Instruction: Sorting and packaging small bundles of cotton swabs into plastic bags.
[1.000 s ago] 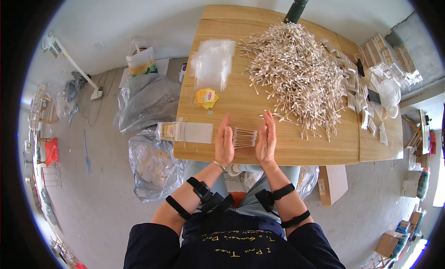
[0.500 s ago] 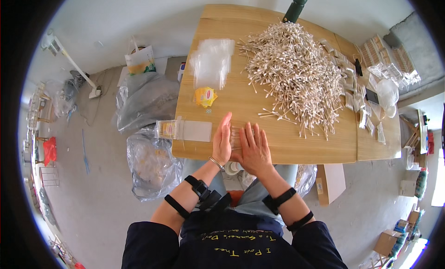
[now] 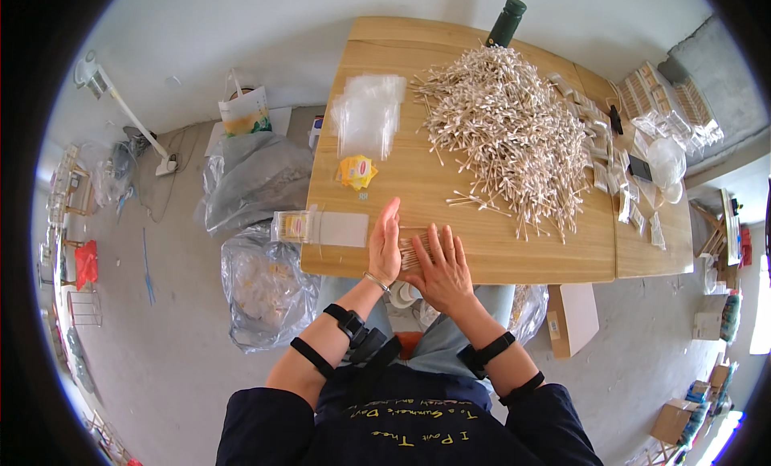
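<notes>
We had a small batch of cotton swabs (image 3: 410, 251) on the wooden desk (image 3: 522, 263), close to its near edge and between our 2 hands. Our left hand (image 3: 385, 245) stood on its edge, fingers straight and palm turned toward the left side of the batch, clenched around nothing. Our right hand (image 3: 444, 273) was spread palm down over the right part of the batch, its fingers extended rather than curled into a grip; we could not tell how firmly it pressed. We wore a bracelet (image 3: 376, 283) on the left wrist and black straps (image 3: 490, 350) on both forearms. To the left of the left hand lay a pale flat card (image 3: 344, 229), with a clear packet of swabs (image 3: 291, 226) at its left end. Farther up the desk we had yellow cards (image 3: 356, 171) in a loose pile, and beyond them a stack of clear bags (image 3: 369, 113). A big heap of swabs (image 3: 506, 137) covered much of the right side, with a few strays (image 3: 480, 201) near its lower left. Behind the heap stood a dark green bottle (image 3: 506, 23).
</notes>
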The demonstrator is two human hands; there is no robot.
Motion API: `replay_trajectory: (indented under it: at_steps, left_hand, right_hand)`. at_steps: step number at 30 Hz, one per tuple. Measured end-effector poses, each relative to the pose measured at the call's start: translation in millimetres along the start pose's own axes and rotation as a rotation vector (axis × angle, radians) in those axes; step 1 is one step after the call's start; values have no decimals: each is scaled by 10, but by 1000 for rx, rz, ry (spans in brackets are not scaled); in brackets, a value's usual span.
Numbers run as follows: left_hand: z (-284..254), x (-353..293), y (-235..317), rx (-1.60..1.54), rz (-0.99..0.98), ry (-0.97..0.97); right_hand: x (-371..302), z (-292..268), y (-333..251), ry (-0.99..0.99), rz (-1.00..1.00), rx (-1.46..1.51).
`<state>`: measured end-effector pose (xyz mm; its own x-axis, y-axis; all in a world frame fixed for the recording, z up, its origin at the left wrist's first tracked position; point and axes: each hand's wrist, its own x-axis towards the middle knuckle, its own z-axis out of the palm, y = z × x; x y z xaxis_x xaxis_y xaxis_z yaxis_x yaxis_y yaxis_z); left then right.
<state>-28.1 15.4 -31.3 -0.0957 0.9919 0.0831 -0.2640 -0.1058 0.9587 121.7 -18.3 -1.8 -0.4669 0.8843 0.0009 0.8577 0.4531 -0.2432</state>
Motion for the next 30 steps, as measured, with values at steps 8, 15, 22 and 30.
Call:
replay_trajectory:
  at_steps: [8,15,22,30]
  left_hand:
    - [-33,9,-72,-24,3,10]
    - [-28,8,-73,-40,-5,17]
    - [-6,1,-60,-49,36,75]
    - [17,-3,-57,-54,56,86]
  right_hand:
    - [20,-16,63,61,-62,13]
    - [11,-67,103,36,-83,21]
    - [111,-17,124,65,-110,-14]
    - [-18,-32,139,63,-94,41]
